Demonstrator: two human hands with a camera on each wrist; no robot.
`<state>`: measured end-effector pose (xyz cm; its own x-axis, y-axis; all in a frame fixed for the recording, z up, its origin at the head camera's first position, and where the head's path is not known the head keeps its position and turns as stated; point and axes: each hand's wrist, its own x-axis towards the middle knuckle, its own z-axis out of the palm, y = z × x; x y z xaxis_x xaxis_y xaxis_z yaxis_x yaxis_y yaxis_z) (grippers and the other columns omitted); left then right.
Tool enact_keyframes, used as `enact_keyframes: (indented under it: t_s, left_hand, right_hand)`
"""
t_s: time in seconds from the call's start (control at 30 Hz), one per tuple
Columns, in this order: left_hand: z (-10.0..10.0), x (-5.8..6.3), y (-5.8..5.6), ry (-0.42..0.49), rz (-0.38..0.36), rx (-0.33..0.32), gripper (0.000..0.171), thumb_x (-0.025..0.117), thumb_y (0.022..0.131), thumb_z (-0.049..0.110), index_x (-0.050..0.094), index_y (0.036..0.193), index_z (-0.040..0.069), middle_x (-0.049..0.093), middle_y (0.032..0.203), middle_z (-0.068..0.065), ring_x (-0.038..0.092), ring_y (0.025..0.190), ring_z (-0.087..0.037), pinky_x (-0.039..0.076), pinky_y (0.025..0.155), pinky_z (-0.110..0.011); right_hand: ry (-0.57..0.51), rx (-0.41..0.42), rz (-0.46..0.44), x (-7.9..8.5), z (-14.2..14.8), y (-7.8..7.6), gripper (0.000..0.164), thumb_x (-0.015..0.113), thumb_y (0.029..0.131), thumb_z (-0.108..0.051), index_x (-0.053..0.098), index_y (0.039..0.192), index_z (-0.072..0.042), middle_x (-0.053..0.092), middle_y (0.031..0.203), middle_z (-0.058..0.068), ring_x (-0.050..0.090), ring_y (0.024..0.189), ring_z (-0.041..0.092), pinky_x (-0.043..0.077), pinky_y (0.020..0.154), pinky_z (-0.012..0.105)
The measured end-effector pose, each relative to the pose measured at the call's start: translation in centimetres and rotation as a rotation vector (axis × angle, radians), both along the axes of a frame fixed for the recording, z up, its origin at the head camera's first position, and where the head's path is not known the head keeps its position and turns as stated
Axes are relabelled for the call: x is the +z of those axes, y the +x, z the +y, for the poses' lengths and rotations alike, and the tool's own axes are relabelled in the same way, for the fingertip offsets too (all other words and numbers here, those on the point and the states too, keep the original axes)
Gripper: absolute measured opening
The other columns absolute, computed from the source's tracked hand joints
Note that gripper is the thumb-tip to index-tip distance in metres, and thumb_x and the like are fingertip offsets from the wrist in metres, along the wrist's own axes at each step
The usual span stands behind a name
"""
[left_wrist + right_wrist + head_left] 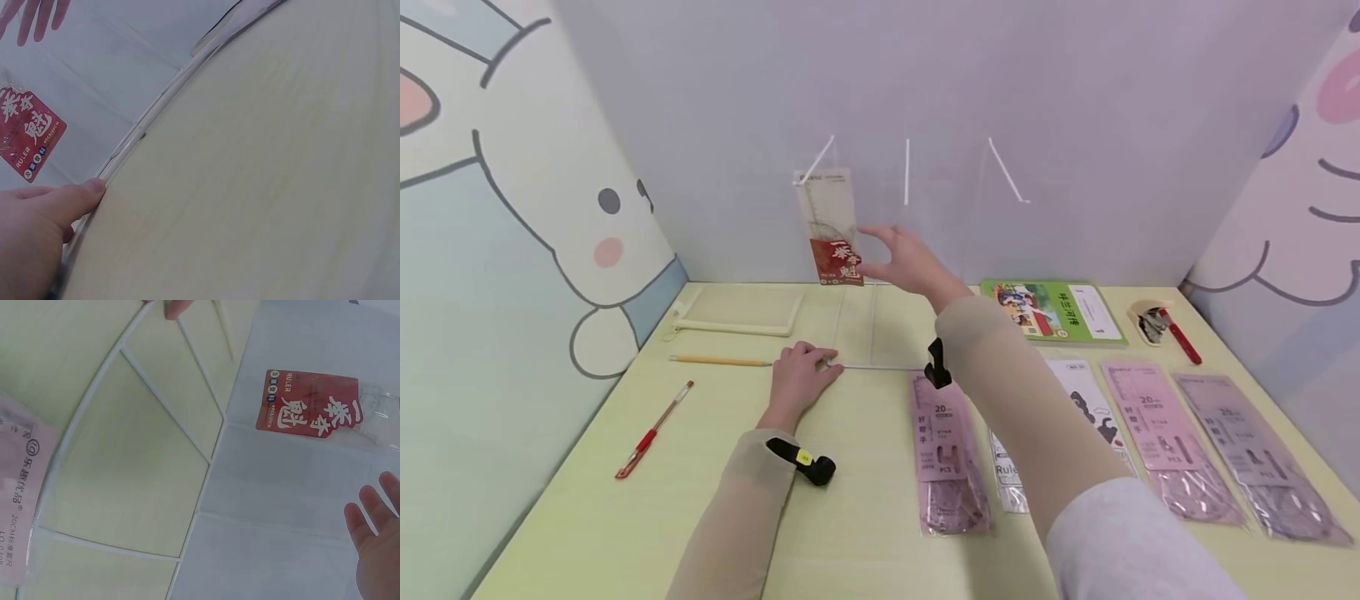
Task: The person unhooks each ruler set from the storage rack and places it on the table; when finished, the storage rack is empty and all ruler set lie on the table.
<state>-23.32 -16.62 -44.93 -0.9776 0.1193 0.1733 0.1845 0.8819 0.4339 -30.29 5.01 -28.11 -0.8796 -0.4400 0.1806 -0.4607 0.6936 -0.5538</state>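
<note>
A ruler set in a clear pack with a red label (838,260) hangs from the left one of three white hooks (813,162) at the back. My right hand (913,262) is just right of that pack, its thumb and fingers spread. In the right wrist view the right fingers (374,509) are straight, with a gap between them and the pack. My left hand (801,379) pinches the front rail of a white wire rack base (887,367) low on the table. The left wrist view shows the left thumb (87,190) on that rail.
Pink ruler packs (951,450) and a white ruler pack (1078,400) lie to the right. Behind them are a green book (1052,312) and a red-handled tool (1180,336). On the left are a pouch (737,310), a pencil (721,361) and a red pen (655,429).
</note>
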Motion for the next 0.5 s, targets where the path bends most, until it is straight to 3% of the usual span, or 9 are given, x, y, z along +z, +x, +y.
enact_keyframes:
  t_s: [0.5]
  left_hand:
    - [0.89, -0.04, 0.15, 0.006, 0.015, 0.004, 0.039, 0.062, 0.087, 0.047, 0.069, 0.115, 0.021, 0.054, 0.115, -0.012, 0.046, 0.102, -0.032, 0.035, 0.085, -0.048]
  right_hand:
    - [-0.052, -0.007, -0.024, 0.54, -0.12, -0.43, 0.072, 0.063, 0.087, -0.045, 0.031, 0.147, -0.025, 0.026, 0.15, 0.008, 0.022, 0.137, 0.027, 0.025, 0.107, 0.045]
